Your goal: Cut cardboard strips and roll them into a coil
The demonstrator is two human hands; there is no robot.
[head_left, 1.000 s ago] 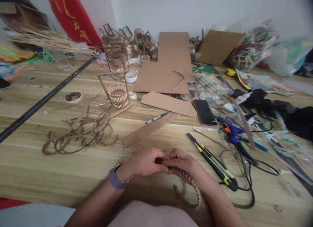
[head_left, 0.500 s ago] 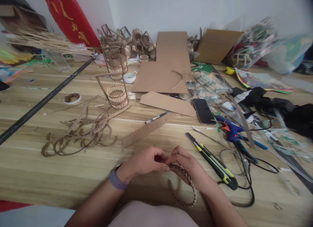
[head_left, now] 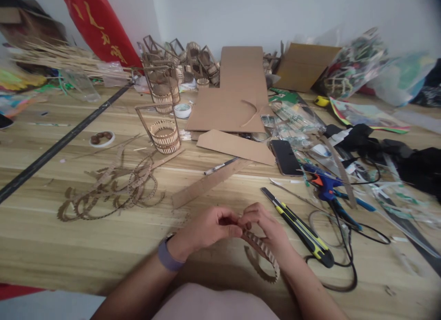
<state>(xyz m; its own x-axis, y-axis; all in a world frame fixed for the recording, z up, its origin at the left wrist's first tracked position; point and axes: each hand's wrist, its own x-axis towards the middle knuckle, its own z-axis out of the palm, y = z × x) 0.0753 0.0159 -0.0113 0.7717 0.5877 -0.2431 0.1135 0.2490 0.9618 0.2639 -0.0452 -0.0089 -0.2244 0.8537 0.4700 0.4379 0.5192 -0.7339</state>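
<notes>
A corrugated cardboard strip (head_left: 270, 257) with a ridged face curls down from between my hands, above the table's near edge. My left hand (head_left: 215, 228), a band on its wrist, pinches the strip's upper end between thumb and fingers. Close against it, my right hand (head_left: 267, 230) is closed on the same strip, which runs along its palm side. The fingertips of both hands almost meet, and the exact end of the strip is hidden there. To the right of my right hand lies a yellow and black utility knife (head_left: 303, 230) with its blade out.
Loose curled cardboard strips (head_left: 113, 191) lie at left, below a small handled basket (head_left: 164, 136). Ahead are a flat cardboard strip (head_left: 203, 186), a pen (head_left: 220, 165) and cardboard sheets (head_left: 230, 108). A phone (head_left: 285, 157) and a blue glue gun (head_left: 325, 184) with its cable lie right.
The curled strip has turned, showing more of its ridged face, and its loose loop sits slightly higher and to the right. Both hands have shifted slightly right.
</notes>
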